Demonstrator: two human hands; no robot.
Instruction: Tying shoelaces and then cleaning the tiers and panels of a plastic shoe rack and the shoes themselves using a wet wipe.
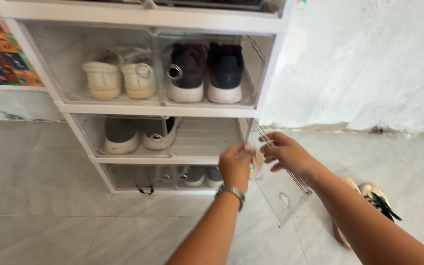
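Observation:
A white shoe cabinet [138,110] with clear doors stands against the wall. Its middle right compartment is empty, and its clear door [283,189] is swung open toward me. My left hand [235,166], with a metal watch on the wrist, pinches a small pale cloth or paper [257,156] in front of that door. My right hand [285,152] touches the door's top edge and the same pale piece. I cannot tell which hand bears it.
Cream shoes [121,78] and black shoes [204,73] fill the upper shelf, grey ones [123,135] the middle left, more pairs the bottom. A pair of pale shoes with black laces [371,196] lies on the tiled floor at right. White wall behind.

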